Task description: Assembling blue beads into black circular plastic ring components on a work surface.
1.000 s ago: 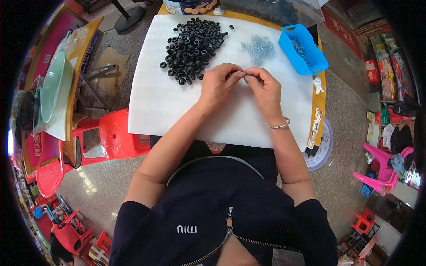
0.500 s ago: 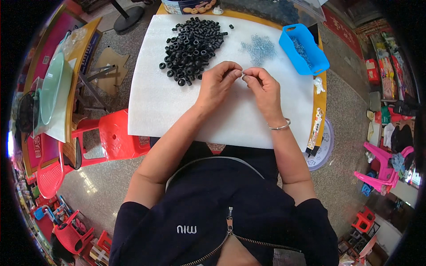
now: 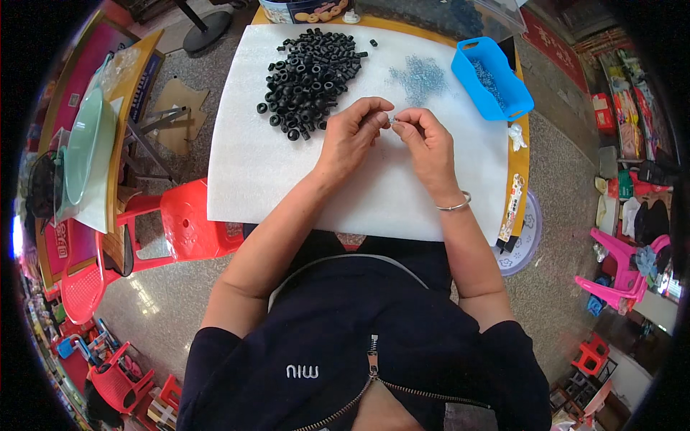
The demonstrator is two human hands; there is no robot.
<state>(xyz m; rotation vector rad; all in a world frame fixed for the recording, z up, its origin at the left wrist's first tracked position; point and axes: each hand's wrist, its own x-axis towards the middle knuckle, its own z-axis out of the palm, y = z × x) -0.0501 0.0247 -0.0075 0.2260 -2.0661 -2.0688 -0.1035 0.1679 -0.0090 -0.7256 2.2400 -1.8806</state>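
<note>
My left hand and my right hand meet over a white foam sheet, their fingertips pinched close together. Between them show tiny clear pieces, too small to name. Each hand is closed in a pinch. A heap of small black ring-like and tubular plastic parts lies just beyond my left hand. Past my right hand, small translucent bluish pieces are spread in a loose pile. A blue plastic basket at the far right holds more of these pieces.
A single black part lies apart from the heap. Along the table's right edge are a small white figure and a printed strip. A clear bin and a tin stand at the back. Left is a red stool.
My fingertips have parted slightly, and a bit more of the tiny clear pieces shows between them. Both arms stay in nearly the same place.
</note>
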